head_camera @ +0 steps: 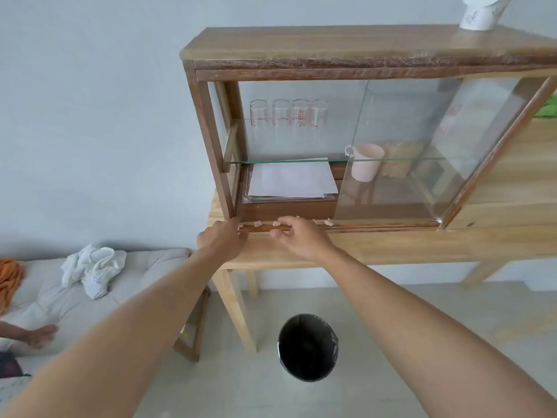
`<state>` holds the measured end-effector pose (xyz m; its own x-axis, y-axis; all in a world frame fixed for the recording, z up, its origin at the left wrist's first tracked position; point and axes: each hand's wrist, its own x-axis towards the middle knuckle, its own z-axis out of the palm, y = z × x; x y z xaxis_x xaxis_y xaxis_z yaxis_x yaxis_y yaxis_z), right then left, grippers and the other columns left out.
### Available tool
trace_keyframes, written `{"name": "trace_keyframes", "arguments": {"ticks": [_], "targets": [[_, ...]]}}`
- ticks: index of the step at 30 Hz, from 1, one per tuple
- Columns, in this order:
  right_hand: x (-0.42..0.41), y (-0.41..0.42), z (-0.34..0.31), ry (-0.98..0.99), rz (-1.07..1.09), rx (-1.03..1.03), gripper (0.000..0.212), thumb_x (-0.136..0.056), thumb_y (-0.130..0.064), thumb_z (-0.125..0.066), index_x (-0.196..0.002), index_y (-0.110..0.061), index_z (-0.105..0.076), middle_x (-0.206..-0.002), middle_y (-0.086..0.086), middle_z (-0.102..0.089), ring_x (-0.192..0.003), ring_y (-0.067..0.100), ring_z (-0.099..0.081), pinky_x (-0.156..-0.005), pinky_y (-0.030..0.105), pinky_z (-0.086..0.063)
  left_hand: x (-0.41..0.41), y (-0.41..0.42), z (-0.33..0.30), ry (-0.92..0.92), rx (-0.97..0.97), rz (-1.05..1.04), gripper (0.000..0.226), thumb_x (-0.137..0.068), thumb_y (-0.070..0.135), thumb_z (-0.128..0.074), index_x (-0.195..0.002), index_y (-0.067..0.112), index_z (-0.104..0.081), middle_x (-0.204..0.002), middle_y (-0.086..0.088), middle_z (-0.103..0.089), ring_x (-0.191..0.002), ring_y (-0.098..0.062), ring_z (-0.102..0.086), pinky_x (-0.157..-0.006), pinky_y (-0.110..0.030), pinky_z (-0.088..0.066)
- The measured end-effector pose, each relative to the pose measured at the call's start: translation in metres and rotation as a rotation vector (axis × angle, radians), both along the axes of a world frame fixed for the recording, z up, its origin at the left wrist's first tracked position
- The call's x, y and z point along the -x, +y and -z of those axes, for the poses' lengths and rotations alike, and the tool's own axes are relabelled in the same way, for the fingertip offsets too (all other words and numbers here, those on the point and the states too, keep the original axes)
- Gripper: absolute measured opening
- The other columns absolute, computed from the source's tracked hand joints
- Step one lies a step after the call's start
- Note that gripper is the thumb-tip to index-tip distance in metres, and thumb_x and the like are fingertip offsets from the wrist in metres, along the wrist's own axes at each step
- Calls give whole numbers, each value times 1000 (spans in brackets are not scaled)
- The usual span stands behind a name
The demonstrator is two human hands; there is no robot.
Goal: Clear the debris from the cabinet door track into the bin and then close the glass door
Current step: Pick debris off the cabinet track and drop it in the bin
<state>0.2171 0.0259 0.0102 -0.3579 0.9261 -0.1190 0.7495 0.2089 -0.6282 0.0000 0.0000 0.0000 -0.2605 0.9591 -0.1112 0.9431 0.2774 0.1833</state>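
A wooden cabinet stands on a light wooden table. Its sliding glass door is pushed to the right, leaving the left half open. Several small pale scraps of debris lie along the bottom door track. My left hand rests at the track's left end, fingers curled down; what it holds cannot be seen. My right hand is over the middle of the track, fingertips pinching at the scraps. A black-lined bin stands on the floor below, in front of the table.
Inside the cabinet are glass beakers, a pink cup and a stack of paper. A white vase stands on top. A grey sofa with crumpled white cloth lies left; another person's hand rests there. The table leg is near the bin.
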Motion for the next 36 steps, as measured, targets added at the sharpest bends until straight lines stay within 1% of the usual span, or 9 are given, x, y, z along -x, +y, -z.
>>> {"name": "trace_keyframes", "arguments": {"ticks": [2,6,9,13,16,21,27,32,36], "targets": [[14,5,5,10,9,-16,59,-99,-60,-60,-151,-32,-59,-134,1,-74,-125,24,-68,-92,34,-50,3,4,5,0,-32,-33,35,-101,46,-44,-130,35,-60,-95,-3,-61,-83,-32,-55,-70,-37,-41],[35,11,13,3,23,-17,53,-102,-52,-61,-152,-34,-58,-143,1,-71,-132,26,-65,-105,40,-53,5,3,21,26,-130,4,29,-101,38,-42,-117,31,-66,-90,-8,-67,-75,-34,-50,-67,-38,-38],[44,16,20,-20,22,-34,49,-102,-49,-61,-149,-36,-61,-133,5,-76,-123,31,-69,-97,40,-56,11,1,30,54,-245,43,27,-103,37,-45,-112,30,-70,-87,-11,-71,-74,-38,-58,-64,-38,-38],[52,18,26,-18,50,-92,40,-101,-52,-63,-138,-39,-70,-124,3,-80,-99,28,-75,-78,35,-55,15,-1,35,59,-347,86,26,-103,37,-51,-117,35,-72,-86,-13,-74,-79,-43,-66,-64,-38,-43],[55,20,26,-2,92,-156,37,-97,-58,-65,-126,-38,-78,-118,-3,-83,-109,25,-76,-85,38,-61,17,1,36,45,-381,90,25,-101,36,-54,-117,35,-73,-86,-13,-74,-78,-44,-67,-64,-39,-45],[66,24,27,2,134,-222,27,-94,-57,-69,-107,-38,-84,-98,-8,-85,-99,23,-77,-79,37,-61,17,-1,39,5,-436,91,25,-100,34,-59,-120,35,-75,-86,-14,-75,-78,-44,-67,-62,-38,-40],[63,16,29,92,165,-203,19,-95,-46,-71,-95,-32,-84,-54,-13,-61,-59,13,-59,-55,29,-37,10,-12,34,-101,-469,42,23,-100,37,-60,-116,33,-76,-88,-6,-78,-82,-40,-68,-68,-40,-50],[25,-9,38,153,185,-174,22,-98,-45,-70,-96,-28,-84,-47,-25,-53,-48,2,-43,-57,28,-36,-10,-36,31,-269,-479,-3,22,-99,43,-61,-112,34,-77,-78,8,-74,-80,-30,-68,-66,-38,-53],[-17,-32,41,188,197,-154,20,-98,-44,-71,-99,-29,-85,-53,-42,-53,-55,-11,-54,-55,23,-31,-42,-60,31,-329,-446,35,27,-100,48,-59,-117,35,-76,-75,10,-72,-77,-25,-68,-62,-33,-51]]}}
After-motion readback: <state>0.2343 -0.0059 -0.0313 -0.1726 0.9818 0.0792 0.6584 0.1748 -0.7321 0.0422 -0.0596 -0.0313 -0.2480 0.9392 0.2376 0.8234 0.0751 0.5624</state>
